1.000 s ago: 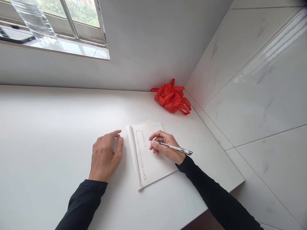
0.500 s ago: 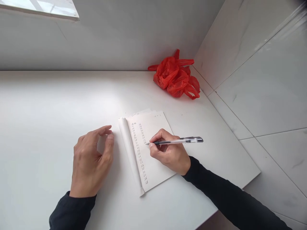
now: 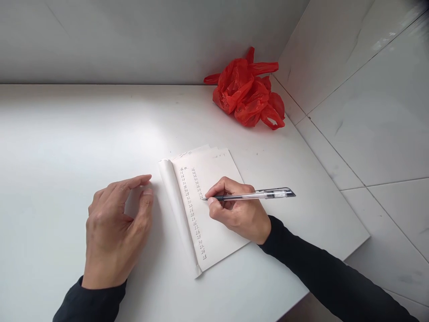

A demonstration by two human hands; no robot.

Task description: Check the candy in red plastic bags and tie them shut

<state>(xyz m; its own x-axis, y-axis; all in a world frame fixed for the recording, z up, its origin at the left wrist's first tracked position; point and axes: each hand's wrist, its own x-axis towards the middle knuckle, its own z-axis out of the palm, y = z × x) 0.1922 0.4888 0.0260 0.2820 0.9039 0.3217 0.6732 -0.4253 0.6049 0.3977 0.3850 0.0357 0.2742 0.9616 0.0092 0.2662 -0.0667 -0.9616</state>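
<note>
My right hand (image 3: 239,212) grips a clear gel pen (image 3: 253,196) with a black grip, thumb and forefinger closed near its point. The pen leans far over to the right, its tip just by the lowest number of the second column. Under this hand lies a notepad (image 3: 223,243) with two handwritten columns of numbers; the hand covers part of the page. Its turned-back sheets are rolled along the left side. Left of the pad, my left hand (image 3: 117,228) rests on the white table, fingers loosely curved, thumb apart from the forefinger, holding nothing.
A crumpled red plastic bag (image 3: 248,94) sits at the table's back right, against the wall. White tiles (image 3: 362,134) run along the right side. The white table (image 3: 67,147) ends in a front edge at the lower right, beneath my right forearm.
The view has tilted down and come slightly closer, so the ledge at the top left is out of sight. The pen leans slightly differently; the written numbers look the same.
</note>
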